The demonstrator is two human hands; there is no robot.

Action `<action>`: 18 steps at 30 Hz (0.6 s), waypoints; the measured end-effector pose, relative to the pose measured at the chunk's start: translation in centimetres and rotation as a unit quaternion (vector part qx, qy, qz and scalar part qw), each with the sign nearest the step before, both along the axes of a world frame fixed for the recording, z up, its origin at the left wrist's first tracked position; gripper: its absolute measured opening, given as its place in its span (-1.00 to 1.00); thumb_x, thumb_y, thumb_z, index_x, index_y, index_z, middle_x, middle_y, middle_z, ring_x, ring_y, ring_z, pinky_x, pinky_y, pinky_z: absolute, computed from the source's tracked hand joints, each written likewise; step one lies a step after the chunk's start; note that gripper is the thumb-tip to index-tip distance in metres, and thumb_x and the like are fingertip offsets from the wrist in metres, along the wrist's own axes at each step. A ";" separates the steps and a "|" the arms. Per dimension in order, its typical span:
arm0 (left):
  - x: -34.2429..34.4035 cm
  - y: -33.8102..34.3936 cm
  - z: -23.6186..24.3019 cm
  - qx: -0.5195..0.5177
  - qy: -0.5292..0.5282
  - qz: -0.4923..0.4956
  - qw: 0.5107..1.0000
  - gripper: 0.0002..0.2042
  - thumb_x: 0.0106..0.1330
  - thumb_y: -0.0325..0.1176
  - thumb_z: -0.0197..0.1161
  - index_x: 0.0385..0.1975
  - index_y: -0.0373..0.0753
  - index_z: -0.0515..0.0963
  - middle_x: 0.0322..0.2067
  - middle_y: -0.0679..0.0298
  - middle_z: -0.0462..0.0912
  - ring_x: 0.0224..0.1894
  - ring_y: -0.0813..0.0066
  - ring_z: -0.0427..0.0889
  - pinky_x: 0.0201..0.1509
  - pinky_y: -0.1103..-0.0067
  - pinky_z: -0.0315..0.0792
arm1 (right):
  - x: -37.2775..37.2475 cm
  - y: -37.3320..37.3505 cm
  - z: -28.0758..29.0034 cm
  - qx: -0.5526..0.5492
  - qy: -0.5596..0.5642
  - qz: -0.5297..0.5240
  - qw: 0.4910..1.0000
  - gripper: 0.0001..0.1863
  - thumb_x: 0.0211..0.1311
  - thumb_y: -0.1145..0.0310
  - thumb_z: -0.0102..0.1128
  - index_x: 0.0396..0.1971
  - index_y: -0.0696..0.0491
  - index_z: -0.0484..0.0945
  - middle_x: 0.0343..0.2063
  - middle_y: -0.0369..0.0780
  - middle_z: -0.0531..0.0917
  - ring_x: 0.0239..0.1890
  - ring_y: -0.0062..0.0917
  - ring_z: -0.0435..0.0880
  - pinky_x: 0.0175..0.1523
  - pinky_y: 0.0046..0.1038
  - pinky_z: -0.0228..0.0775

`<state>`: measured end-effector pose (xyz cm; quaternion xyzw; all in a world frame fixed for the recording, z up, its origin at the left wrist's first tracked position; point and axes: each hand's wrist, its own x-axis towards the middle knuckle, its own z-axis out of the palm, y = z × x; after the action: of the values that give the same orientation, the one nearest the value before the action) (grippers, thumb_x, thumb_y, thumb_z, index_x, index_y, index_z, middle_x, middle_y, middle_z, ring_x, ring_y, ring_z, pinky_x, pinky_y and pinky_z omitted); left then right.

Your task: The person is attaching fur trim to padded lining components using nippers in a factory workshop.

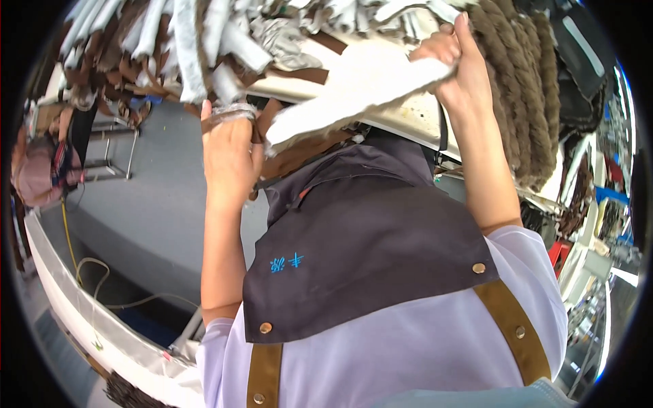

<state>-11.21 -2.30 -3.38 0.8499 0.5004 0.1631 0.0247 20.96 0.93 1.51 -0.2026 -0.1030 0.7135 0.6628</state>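
Observation:
A long white strip with a fuzzy brownish edge, like the skin side of a fur strip, stretches slantwise across in front of me. My right hand is closed on its upper right end, thumb pointing up. The strip's lower left end hangs beside my left hand. The fingers of my left hand are curled in at the table's edge, by a pale, ragged-edged piece and a brown strip. What that hand grips is mostly hidden by the hand itself.
Many white-backed brown fur strips lie heaped on the pale table. Thick brown fur rolls hang at the right. A crumpled grey cloth lies among the strips. At the far left, another person is near a metal-framed stool.

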 end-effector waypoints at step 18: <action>-10.2 2.7 -15.3 0.132 -0.126 0.266 0.947 -0.82 0.15 -0.25 0.10 -0.62 -0.15 0.51 -0.61 0.17 0.55 -0.55 0.13 0.53 -0.53 0.36 0.36 | -24.4 -4.5 -6.6 -0.208 -0.186 0.629 0.726 -0.79 0.24 0.37 -0.07 -0.59 0.01 0.26 -0.74 -0.48 0.24 -0.76 -0.82 0.13 -0.66 -0.71 0.02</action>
<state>-21.42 0.44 -18.69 0.6545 0.6749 0.3337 -0.0690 -3.47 -3.57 -5.09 -0.3528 -0.1776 0.9182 -0.0286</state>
